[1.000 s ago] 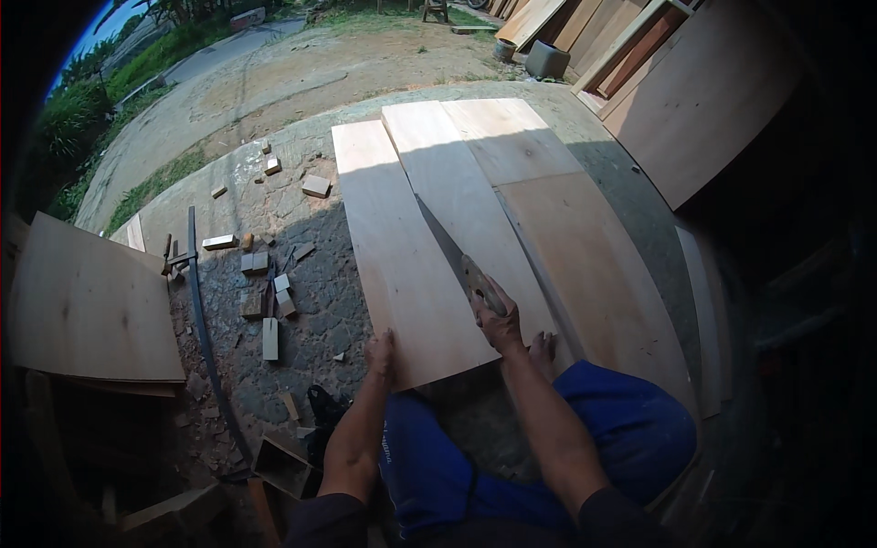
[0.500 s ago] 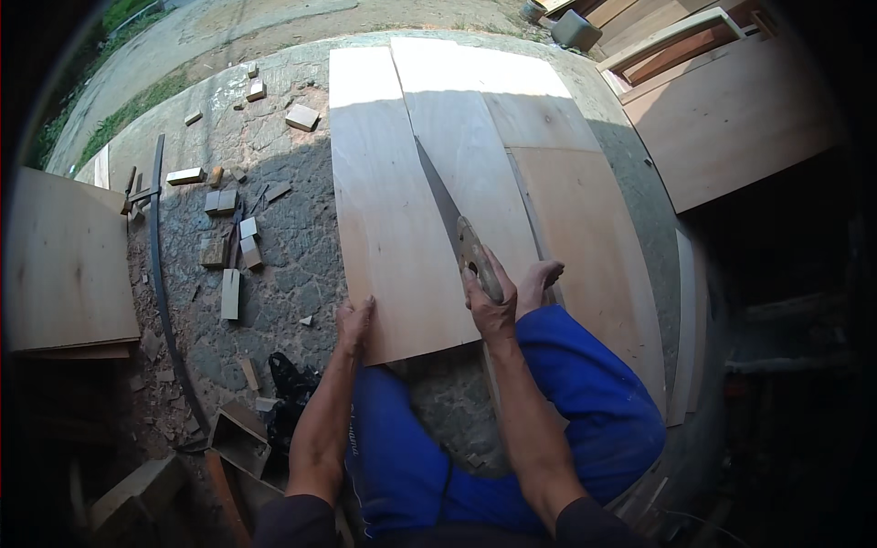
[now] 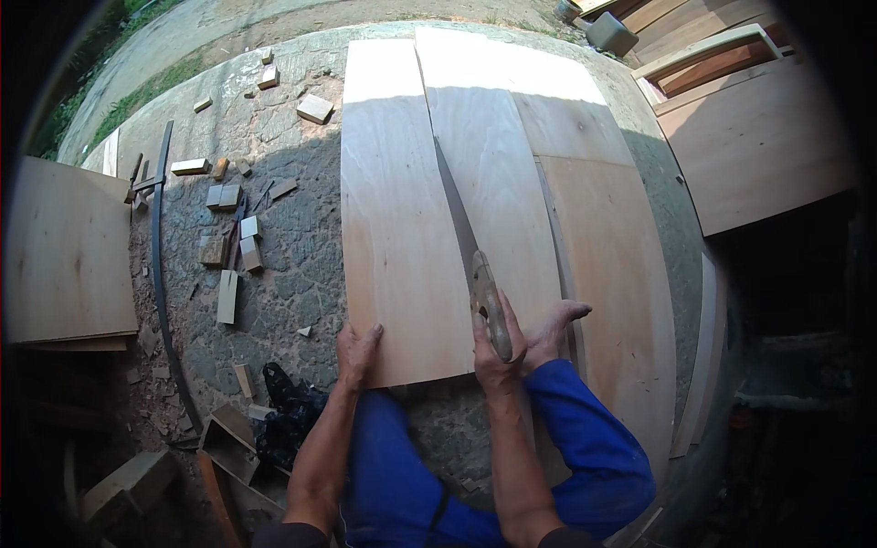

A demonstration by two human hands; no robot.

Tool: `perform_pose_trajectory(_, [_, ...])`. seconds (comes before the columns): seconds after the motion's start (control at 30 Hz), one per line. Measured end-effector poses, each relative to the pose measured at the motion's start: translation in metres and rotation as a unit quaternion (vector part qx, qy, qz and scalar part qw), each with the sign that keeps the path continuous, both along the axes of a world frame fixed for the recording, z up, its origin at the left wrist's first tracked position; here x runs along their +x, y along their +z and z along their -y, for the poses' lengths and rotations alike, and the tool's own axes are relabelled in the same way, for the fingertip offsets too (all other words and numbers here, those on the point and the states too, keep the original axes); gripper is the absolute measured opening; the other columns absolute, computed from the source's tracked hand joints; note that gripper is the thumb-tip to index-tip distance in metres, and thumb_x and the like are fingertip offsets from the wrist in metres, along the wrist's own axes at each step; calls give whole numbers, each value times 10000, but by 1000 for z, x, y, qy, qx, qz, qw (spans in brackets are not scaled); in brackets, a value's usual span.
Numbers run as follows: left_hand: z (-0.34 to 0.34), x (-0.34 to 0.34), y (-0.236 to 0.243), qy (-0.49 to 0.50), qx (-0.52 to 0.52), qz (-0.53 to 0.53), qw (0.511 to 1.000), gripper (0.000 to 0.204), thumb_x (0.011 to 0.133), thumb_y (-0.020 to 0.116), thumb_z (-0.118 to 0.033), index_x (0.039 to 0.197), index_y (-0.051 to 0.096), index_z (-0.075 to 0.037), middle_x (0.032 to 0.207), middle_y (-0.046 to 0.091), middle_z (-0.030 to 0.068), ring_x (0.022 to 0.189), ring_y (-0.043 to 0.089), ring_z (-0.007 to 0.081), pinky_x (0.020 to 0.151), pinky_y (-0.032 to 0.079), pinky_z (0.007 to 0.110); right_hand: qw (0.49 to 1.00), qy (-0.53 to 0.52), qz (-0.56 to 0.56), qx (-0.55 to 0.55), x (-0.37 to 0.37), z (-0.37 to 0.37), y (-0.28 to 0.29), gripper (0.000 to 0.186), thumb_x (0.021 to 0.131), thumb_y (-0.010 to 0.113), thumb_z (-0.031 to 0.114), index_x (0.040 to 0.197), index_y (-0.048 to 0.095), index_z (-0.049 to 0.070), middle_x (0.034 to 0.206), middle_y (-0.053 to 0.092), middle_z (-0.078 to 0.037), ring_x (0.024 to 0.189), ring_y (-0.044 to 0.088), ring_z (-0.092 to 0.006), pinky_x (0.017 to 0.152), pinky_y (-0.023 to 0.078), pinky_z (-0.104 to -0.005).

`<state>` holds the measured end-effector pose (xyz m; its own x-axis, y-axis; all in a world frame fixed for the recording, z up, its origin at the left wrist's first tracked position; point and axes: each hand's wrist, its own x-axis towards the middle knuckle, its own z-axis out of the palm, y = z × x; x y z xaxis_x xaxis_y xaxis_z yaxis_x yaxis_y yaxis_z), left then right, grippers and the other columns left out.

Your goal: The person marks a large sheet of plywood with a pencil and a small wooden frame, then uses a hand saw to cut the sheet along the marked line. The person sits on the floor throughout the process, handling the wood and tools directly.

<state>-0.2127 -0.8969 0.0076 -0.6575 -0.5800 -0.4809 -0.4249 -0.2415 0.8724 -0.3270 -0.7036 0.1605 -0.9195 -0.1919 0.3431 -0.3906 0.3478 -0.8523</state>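
My right hand [image 3: 499, 352] is closed around the wooden handle of a handsaw [image 3: 457, 205]. Its long blade points away from me and lies in a lengthwise cut in a pale plywood sheet [image 3: 402, 228]. The cut runs from beside the saw to the sheet's far end, where a narrow gap shows. At the sheet's near left corner, my left hand [image 3: 358, 354] grips the edge, thumb on top and fingers mostly hidden. My bare foot [image 3: 557, 331] rests on the wood just right of the saw handle.
More plywood [image 3: 612, 237] lies under and right of the cut sheet. Several wood blocks [image 3: 224, 196] and a long dark metal bar [image 3: 157, 265] are on the rough ground at left. A black plastic bag [image 3: 290, 406] sits by my left forearm. Panels [image 3: 758, 146] lean at right.
My right hand has drawn the saw back toward me along the cut. My left hand keeps its hold on the sheet's corner. The whole view has shifted slightly.
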Motion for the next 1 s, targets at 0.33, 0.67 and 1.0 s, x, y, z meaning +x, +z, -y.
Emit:
perform_pose_trajectory(0.33, [-2, 1, 0, 11, 27, -43, 999, 354, 899, 721, -159, 1159, 615, 58, 996, 726, 131, 828, 695, 180, 728, 564, 324, 992, -20, 126, 12, 36, -27, -14, 505, 926, 656, 84, 1384, 514, -74, 1239, 677, -225, 1132, 678, -279, 964, 528, -372])
perform_pose_trajectory(0.67, [1, -2, 6, 6, 26, -45, 999, 337, 889, 731, -174, 1116, 633, 55, 955, 727, 143, 792, 695, 182, 693, 561, 323, 995, -16, 93, 40, 15, 0, 15, 500, 915, 658, 66, 1381, 527, -58, 1231, 682, -219, 1110, 688, -253, 922, 540, -343])
perform_pose_trajectory(1.0, [2, -3, 5, 18, 56, -33, 998, 345, 878, 733, -160, 1131, 639, 55, 954, 731, 132, 818, 694, 176, 713, 560, 326, 993, 9, 113, -19, -16, 8, -25, 483, 916, 667, 77, 1361, 543, -65, 1195, 690, -207, 1051, 685, -240, 915, 533, -352])
